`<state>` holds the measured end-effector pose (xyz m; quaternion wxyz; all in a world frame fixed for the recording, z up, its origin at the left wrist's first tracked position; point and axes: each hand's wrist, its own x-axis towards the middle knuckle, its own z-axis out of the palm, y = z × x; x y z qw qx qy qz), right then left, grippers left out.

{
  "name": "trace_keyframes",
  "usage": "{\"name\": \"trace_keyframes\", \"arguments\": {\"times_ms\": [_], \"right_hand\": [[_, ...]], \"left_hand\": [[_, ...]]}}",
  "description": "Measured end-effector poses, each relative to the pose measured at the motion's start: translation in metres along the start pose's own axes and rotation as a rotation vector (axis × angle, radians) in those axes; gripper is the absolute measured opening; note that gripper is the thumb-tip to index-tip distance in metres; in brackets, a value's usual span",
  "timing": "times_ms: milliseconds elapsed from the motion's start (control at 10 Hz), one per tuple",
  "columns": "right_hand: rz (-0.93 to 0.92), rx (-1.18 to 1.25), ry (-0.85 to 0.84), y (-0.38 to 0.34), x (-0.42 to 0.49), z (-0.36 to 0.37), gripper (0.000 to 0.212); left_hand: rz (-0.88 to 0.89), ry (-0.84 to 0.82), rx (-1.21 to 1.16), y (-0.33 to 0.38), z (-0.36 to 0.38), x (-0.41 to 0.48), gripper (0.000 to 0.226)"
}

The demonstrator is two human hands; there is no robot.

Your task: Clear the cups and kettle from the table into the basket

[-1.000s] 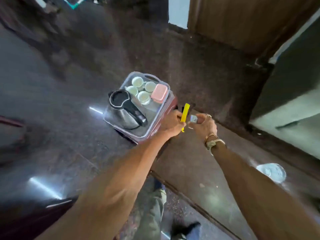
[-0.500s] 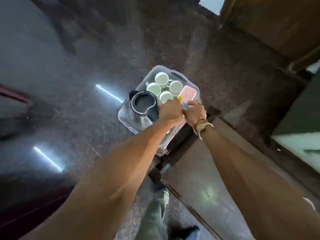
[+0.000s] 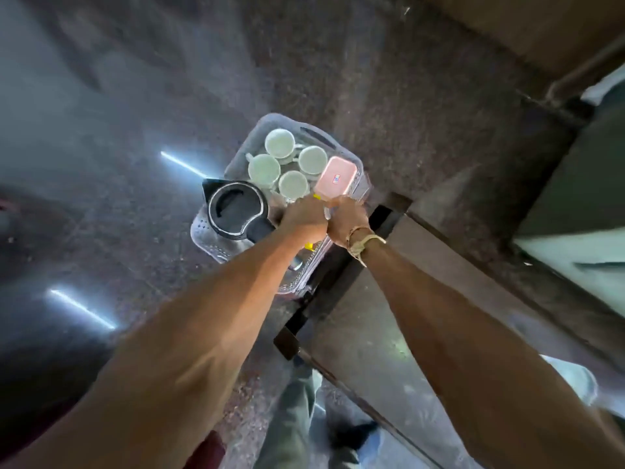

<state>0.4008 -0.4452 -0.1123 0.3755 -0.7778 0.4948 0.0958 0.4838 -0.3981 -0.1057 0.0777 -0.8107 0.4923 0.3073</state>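
A clear plastic basket [image 3: 206, 233] stands beside the dark table's [image 3: 389, 333] far corner. In it are a steel kettle with a black lid [image 3: 236, 209], several white cups [image 3: 279, 143] and a pink-lidded box [image 3: 336, 176]. Both my hands hover over the basket's near right side, pressed together. My left hand [image 3: 304, 216] is closed on a thin yellow stick [image 3: 308, 246] whose ends poke out above and below the fist. My right hand [image 3: 348, 218], with a bracelet at the wrist, pinches a small clear object [image 3: 326, 211] that is mostly hidden.
Glossy dark floor with bright light streaks [image 3: 184, 164] surrounds the basket. A pale round thing [image 3: 571, 380] lies on the table at the right, half behind my arm. My legs and a dark shoe [image 3: 355, 434] show at the bottom. A wooden door [image 3: 541, 25] is at the upper right.
Both hands have moved from above the table corner forward over the basket, still holding the yellow stick and the small object. The camera has tilted so the basket sits more central.
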Motion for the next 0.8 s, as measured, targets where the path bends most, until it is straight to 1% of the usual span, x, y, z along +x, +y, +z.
{"name": "trace_keyframes", "arguments": {"times_ms": [100, 200, 400, 500, 700, 800], "right_hand": [[-0.016, -0.042, -0.029, -0.001, 0.004, 0.002, 0.033], [0.051, -0.016, -0.042, 0.001, 0.009, 0.007, 0.033], [0.083, 0.017, -0.087, 0.005, 0.012, 0.008, 0.033], [0.073, 0.039, -0.074, 0.007, 0.010, 0.006, 0.031], [0.071, 0.094, -0.066, 0.009, -0.001, 0.001, 0.030], [0.101, 0.125, -0.030, 0.013, -0.006, -0.004, 0.032]], "left_hand": [[0.020, -0.048, 0.028, -0.002, 0.003, 0.004, 0.029], [-0.005, -0.084, 0.029, -0.005, 0.003, 0.008, 0.023], [-0.053, -0.013, -0.044, -0.004, 0.005, 0.007, 0.025], [-0.061, -0.003, -0.035, -0.005, 0.006, 0.006, 0.021], [-0.060, 0.020, -0.027, 0.002, 0.004, -0.001, 0.026], [-0.061, 0.043, -0.040, 0.008, 0.000, -0.006, 0.026]]}}
